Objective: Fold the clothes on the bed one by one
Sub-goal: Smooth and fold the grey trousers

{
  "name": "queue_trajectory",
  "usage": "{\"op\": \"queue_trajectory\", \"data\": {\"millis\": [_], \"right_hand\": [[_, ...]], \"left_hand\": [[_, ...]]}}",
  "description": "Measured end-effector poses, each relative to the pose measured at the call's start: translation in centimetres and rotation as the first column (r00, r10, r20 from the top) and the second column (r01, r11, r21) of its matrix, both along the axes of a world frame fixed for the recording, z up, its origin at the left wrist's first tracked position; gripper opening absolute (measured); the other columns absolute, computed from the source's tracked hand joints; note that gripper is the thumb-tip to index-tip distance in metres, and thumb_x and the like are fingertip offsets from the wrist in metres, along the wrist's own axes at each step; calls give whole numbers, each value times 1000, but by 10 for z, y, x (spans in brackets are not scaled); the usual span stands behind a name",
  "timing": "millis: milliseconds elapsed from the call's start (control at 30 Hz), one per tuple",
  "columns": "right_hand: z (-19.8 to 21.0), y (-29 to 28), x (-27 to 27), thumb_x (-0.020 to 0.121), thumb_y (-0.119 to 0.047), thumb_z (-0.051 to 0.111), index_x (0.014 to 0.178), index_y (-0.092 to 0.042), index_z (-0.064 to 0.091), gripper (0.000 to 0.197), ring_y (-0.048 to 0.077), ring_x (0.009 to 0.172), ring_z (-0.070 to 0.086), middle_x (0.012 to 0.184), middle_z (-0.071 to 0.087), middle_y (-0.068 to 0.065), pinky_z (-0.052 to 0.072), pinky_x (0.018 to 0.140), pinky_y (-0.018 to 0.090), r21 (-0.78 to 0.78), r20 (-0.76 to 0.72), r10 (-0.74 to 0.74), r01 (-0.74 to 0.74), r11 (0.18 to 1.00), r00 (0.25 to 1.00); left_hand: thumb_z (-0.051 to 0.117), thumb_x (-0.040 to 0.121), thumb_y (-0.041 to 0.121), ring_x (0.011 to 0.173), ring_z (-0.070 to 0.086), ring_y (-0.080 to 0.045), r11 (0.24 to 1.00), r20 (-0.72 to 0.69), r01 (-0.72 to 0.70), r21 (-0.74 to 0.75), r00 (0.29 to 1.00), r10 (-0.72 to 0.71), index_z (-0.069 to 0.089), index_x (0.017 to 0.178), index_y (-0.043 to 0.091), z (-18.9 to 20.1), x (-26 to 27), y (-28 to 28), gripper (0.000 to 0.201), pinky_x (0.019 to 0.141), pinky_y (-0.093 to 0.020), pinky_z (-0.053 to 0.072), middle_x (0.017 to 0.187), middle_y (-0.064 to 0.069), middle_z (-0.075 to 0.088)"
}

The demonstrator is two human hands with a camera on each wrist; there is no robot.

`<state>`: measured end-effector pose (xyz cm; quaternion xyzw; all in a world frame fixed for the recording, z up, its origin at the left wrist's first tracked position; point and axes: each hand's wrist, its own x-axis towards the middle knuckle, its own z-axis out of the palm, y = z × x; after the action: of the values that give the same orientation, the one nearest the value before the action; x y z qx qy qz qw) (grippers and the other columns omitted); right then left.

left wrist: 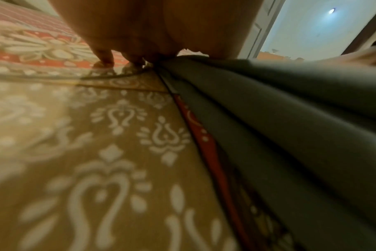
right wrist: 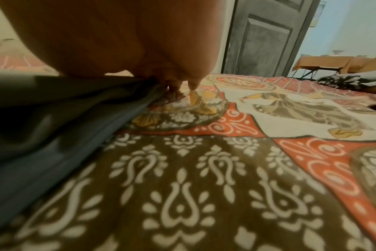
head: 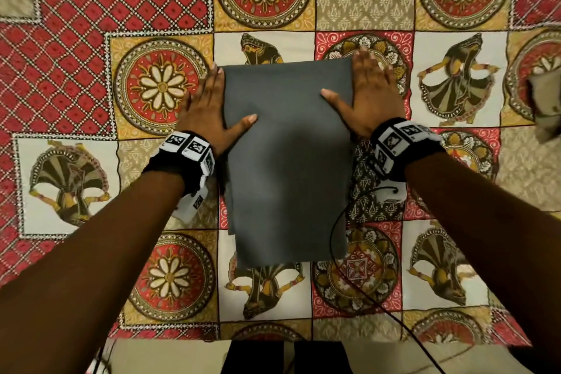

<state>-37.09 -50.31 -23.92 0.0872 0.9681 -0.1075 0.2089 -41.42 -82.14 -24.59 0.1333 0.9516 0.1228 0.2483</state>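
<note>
A grey garment [head: 288,167] lies folded into a tall rectangle in the middle of the patterned bedspread [head: 76,85]. My left hand [head: 217,100] lies flat along its upper left edge, fingers straight and thumb spread onto the cloth. My right hand [head: 356,79] lies flat at the upper right corner in the same way, thumb on the grey cloth. In the left wrist view the garment [left wrist: 290,110] shows as stacked grey layers beside my left hand [left wrist: 140,34]. The right wrist view shows the garment's edge [right wrist: 43,118] under my right hand [right wrist: 118,42].
Another crumpled garment [head: 546,106] sits at the right edge of the bed, and a dark heap of clothes [right wrist: 350,81] lies farther off. A black cable [head: 334,237] loops over the garment's lower right. The bed's front edge [head: 273,340] is near me. A grey door [right wrist: 268,37] stands behind.
</note>
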Motion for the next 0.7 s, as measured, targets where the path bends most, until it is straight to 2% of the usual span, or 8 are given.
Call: {"op": "queue_trajectory", "data": {"millis": [167, 267, 367, 433, 467, 533, 633, 700], "right_hand": [[31, 12, -7, 97, -69, 39, 159, -4, 18, 93, 29, 153, 22, 166, 21, 15, 18, 125, 39, -164, -152, -161, 135, 977, 975], [45, 5, 9, 96, -64, 49, 149, -11, 40, 75, 30, 131, 51, 144, 53, 15, 41, 112, 46, -302, -144, -320, 266, 915, 936], [51, -10, 50, 95, -66, 48, 110, -15, 59, 54, 20, 79, 63, 88, 65, 3, 56, 78, 45, -416, 22, -420, 391, 821, 907], [52, -22, 90, 97, -62, 51, 89, -15, 61, 49, 19, 71, 61, 77, 64, 2, 54, 72, 39, -446, 138, -449, 460, 768, 883], [51, -30, 108, 96, -60, 55, 88, -16, 64, 46, 18, 75, 65, 80, 68, 2, 54, 75, 37, -466, 191, -479, 509, 724, 857], [49, -46, 135, 91, -57, 65, 97, -22, 70, 35, 11, 86, 70, 92, 73, -6, 57, 87, 36, -567, 281, -574, 615, 548, 769], [40, -65, 154, 71, -59, 82, 126, -19, 61, 71, 14, 105, 70, 118, 70, -3, 59, 94, 41, -678, 444, -657, 708, 199, 610], [35, -75, 158, 60, -62, 89, 137, -24, 51, 94, 19, 113, 66, 130, 61, -1, 59, 93, 40, -678, 441, -683, 714, 172, 583]], "left_hand": [[58, 91, 60, 146, 30, -30, 958, -32, -175, 225, 982, 187, 23, 155, 6, 26, -8, -1, 91, 120, -38, 25, 159, -16, 30], [63, 91, 53, 100, 61, -29, 856, -65, -413, 311, 889, 453, 55, 123, 6, 47, 11, -3, 58, 84, -32, 45, 107, -11, 65], [60, 76, 79, 83, 62, -26, 728, 332, -677, 112, 716, 615, 69, 87, 10, 47, 47, -27, 71, 83, -29, 46, 81, -4, 68], [66, 49, 90, 88, 70, -30, 627, 559, -775, 77, 554, 617, 76, 75, 13, 38, 77, -40, 82, 93, -40, 52, 83, -9, 75], [76, 48, 80, 90, 70, -30, 577, 628, -812, 82, 492, 603, 78, 70, 19, 35, 92, -41, 66, 95, -41, 52, 80, -6, 76], [80, 79, 39, 87, 69, -23, 485, 690, -863, 141, 437, 577, 77, 66, 20, 36, 110, -34, 23, 93, -37, 51, 69, 5, 74], [57, 97, 3, 55, 64, -3, 368, 775, -908, 202, 378, 507, 72, 52, 15, 48, 119, -17, 48, 67, -20, 54, 53, 8, 66], [54, 98, 2, 49, 63, -4, 280, 815, -936, 213, 328, 478, 68, 44, 15, 52, 114, -7, 57, 53, -16, 52, 50, 5, 63]]}}
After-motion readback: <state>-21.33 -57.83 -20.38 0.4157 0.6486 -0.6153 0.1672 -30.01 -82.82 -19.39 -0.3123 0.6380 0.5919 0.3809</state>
